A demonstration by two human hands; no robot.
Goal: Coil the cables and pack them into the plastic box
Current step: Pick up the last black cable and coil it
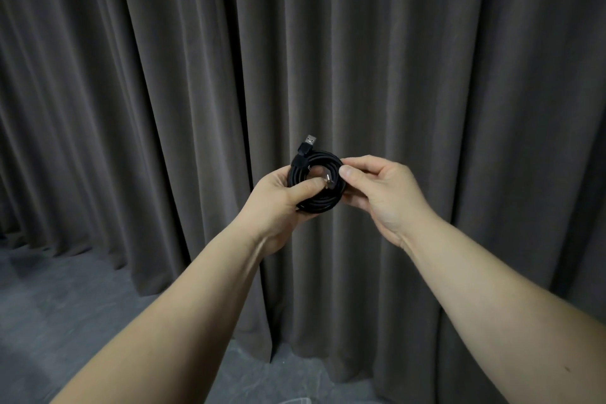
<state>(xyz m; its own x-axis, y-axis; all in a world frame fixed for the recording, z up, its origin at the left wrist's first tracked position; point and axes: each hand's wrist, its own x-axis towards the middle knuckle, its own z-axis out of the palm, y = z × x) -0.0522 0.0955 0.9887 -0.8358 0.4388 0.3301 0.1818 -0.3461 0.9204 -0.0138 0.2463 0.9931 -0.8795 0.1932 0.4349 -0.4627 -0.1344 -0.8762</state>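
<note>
Black cable [314,182]: smooth round coil, metal USB plug [309,142] protruding at top, mid-frame. Left hand [278,203] grips its left side, thumb across; right hand [377,190] pinches the right edge. Backdrop: pleated grey-brown curtain [426,59].

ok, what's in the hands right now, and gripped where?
A coiled black cable. The left hand grips the coil's lower-left side, thumb across the loops; the right hand pinches its right edge. A USB plug sticks up free.
</note>
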